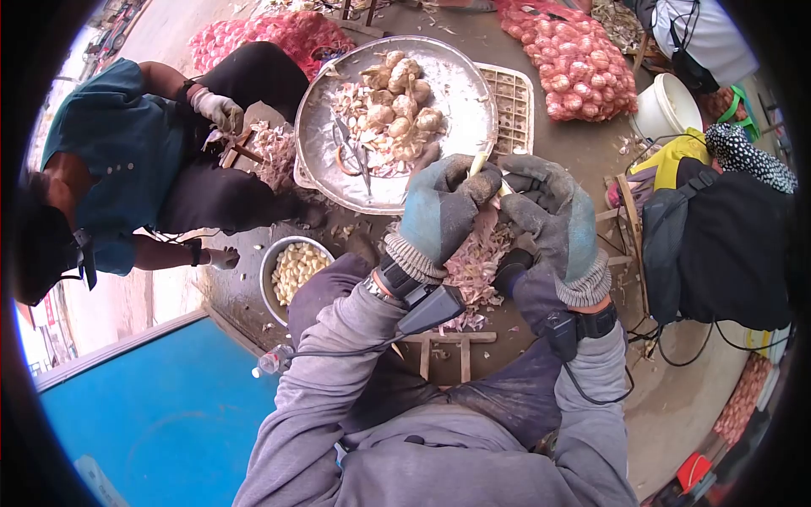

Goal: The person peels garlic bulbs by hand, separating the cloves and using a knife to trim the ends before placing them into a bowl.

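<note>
**Gloved Hands with Pale Piece, Tray of Garlic Beyond**

Blue panel: flat, lay to the left of the wearer.
Co-worker: one person in a teal top, sat at the left, a gloved hand near the tray's side.
Round tray: metal-rimmed, overlapped a pale plastic crate and held garlic bulbs, loose skins and scissors (orange-handled, lying towards the tray's left side).
Red net sack: full of bulbs, stood beyond the crate, to the right; a white bucket was near it.
Heap of skins: lay on the ground below the hands.
Left hand: grey-and-blue glove, narrow grip, fingertips closed on a pale piece, seemingly garlic, which stuck up just past the tray's near rim in the view.
Right hand: matching glove, fingers curled narrowly beside the left, next to a white sliver; whether it gripped the sliver could not be told.
Metal bowl: held peeled cloves, left of the wearer's knee.
Clear bottle: lay near the bowl.
</note>
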Demonstrator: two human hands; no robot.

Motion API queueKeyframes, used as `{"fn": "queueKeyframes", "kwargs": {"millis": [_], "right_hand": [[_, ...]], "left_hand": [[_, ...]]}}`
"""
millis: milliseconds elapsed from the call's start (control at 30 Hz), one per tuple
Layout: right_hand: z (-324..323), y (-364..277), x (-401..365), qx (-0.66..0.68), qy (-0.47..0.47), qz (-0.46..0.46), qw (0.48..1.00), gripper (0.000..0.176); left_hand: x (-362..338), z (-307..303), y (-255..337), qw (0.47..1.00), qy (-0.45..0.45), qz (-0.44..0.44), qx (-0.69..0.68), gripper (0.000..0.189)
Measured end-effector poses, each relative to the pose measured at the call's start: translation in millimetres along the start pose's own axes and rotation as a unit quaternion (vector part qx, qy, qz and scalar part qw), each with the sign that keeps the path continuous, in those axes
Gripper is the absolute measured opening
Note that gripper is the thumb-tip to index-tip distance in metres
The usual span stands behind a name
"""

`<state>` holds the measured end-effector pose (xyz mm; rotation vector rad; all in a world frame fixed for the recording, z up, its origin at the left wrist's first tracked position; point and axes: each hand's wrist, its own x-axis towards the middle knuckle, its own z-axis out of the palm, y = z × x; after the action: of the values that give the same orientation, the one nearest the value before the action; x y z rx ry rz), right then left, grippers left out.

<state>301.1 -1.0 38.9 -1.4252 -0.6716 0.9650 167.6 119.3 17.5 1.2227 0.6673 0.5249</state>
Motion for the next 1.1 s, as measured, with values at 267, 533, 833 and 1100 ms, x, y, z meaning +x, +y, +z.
{"fn": "queueKeyframes", "kwargs": {"millis": [267, 533, 833, 1100], "right_hand": [[3, 10, 1, -0.03, -0.001, -0.026, 0.999, 0.027], [5, 6, 1, 0.04, 0.001, 0.012, 0.999, 0.025], [4, 35, 13, 0.292, -0.032, 0.072, 0.953, 0.03], [22, 25, 8, -0.016, 0.011, -0.008, 1.0, 0.04]], "left_hand": [[1, 1, -8, 0.997, 0.041, 0.033, 0.059, 0.016], [-1, -4, 6, 0.997, 0.028, -0.021, -0.062, 0.016], [3, -12, 1, 0.998, 0.023, 0.023, 0.046, 0.016], [3, -21, -11, 0.99, -0.006, 0.002, 0.139, 0.016]]}}
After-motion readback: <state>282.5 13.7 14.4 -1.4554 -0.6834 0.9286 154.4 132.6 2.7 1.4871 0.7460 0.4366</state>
